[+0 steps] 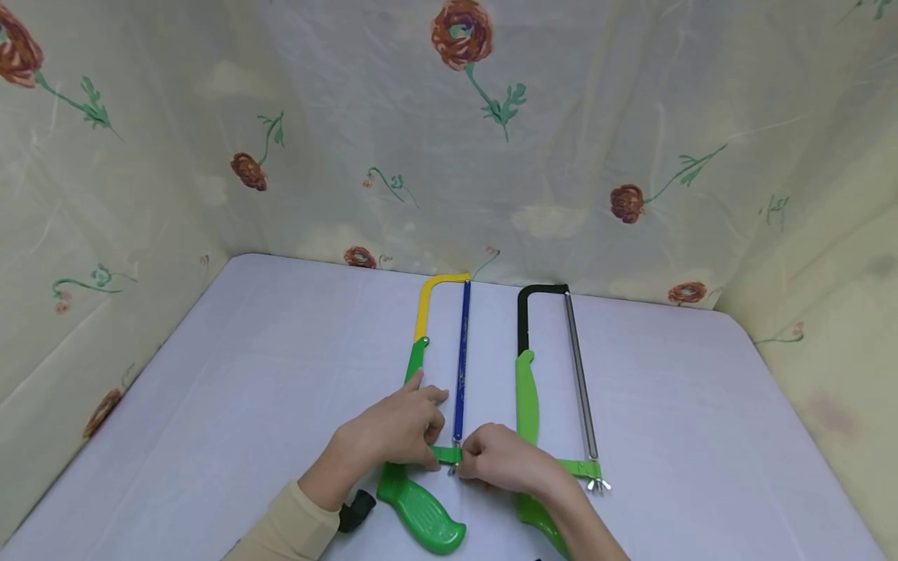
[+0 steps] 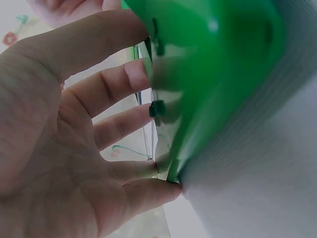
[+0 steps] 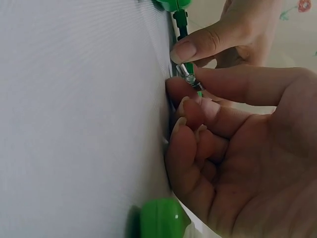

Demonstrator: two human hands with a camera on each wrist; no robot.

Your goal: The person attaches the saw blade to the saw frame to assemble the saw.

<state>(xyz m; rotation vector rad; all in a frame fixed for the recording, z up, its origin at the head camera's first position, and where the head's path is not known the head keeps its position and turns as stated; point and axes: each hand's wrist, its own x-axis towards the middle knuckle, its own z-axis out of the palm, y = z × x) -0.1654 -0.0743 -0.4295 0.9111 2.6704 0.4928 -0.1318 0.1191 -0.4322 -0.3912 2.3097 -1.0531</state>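
A hacksaw with a green handle point(image 1: 424, 518), a yellow front frame point(image 1: 423, 308) and a blue blade point(image 1: 461, 362) lies flat on the table. My left hand point(image 1: 396, 425) holds its green frame, the thumb by the lower crosspiece point(image 1: 445, 455) and the index finger stretched along the frame. In the left wrist view, the fingers touch the green frame point(image 2: 218, 64). My right hand point(image 1: 501, 460) is at the blade's lower end. There its thumb and index finger pinch a silver wing nut point(image 3: 188, 77), while the other fingers curl inward.
Right of it lies a second hacksaw point(image 1: 528, 397) in light green and black, with a grey blade point(image 1: 581, 374) and its own wing nut point(image 1: 599, 485). A black object point(image 1: 356, 511) is beside the left wrist. Flowered cloth point(image 1: 547, 156) surrounds the white table point(image 1: 302, 327).
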